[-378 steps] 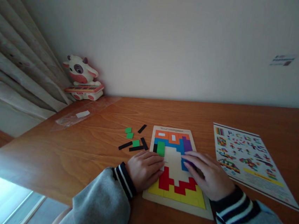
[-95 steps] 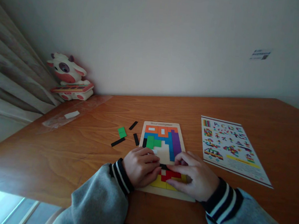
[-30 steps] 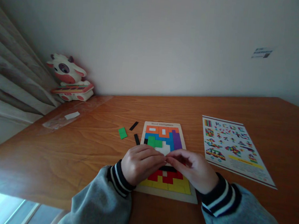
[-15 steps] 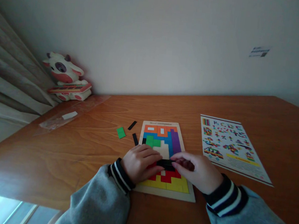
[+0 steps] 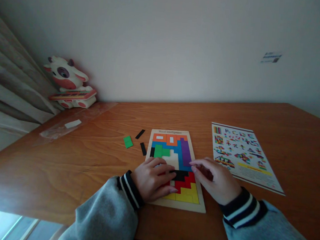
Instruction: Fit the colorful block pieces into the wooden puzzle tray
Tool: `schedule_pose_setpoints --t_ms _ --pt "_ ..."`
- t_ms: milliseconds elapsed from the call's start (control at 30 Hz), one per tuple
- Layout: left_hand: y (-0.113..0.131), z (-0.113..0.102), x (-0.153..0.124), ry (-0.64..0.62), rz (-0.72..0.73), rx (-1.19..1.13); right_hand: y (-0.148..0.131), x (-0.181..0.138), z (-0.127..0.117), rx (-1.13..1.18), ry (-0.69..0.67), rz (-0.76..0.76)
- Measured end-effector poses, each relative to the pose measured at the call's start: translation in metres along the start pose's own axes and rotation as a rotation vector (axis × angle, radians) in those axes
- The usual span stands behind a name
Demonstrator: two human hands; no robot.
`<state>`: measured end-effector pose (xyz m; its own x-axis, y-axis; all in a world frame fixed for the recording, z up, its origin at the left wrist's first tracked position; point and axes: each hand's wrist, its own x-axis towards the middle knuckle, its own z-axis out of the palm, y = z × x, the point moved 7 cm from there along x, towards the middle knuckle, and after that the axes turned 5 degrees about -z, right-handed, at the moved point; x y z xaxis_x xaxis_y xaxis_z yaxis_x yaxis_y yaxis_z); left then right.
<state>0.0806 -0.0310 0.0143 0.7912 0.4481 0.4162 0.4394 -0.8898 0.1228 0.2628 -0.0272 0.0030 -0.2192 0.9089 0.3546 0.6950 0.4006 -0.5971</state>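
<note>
— Down goes the black piece (image 5: 181, 174). Half a second back it sits pinched between both sets of fingertips; now it lies flat in the puzzle board (image 5: 181, 206), just above the red pieces (image 5: 188, 180). The right hand (image 5: 213, 178) has slid toward the board's right edge.

— Is that hand holding anything?

— No. It lies palm down with its fingers loosely spread, the tips near the purple piece (image 5: 185, 152) and the black piece's right end.

— And the left hand (image 5: 153, 178)?

— It rests on the board's left side with its fingers gently bent, gripping nothing. Its fingertips seem to touch the black piece's left end, though I cannot be sure of contact.

— What does that do for the puzzle?

— By the look of it, one more slot is filled. A pale bare patch (image 5: 173, 159) shows between the green inset piece (image 5: 159, 151) and the black one. On the table (image 5: 87, 166), left of the board, lie a loose green piece (image 5: 128, 142), a black bar (image 5: 139, 134) and a second black bar (image 5: 143, 148), well apart from both hands.
</note>
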Motion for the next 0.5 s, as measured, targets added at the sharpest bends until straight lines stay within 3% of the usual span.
schedule_pose_setpoints --t_ms 333,500 --pt "0.0024 -0.0002 0.0011 -0.060 -0.009 -0.034 -0.0023 0.0030 0.0009 -0.017 0.016 -0.009" --pt "-0.0047 -0.0053 -0.0005 0.005 -0.063 0.011 0.0011 0.0047 0.0033 -0.034 0.004 -0.001"
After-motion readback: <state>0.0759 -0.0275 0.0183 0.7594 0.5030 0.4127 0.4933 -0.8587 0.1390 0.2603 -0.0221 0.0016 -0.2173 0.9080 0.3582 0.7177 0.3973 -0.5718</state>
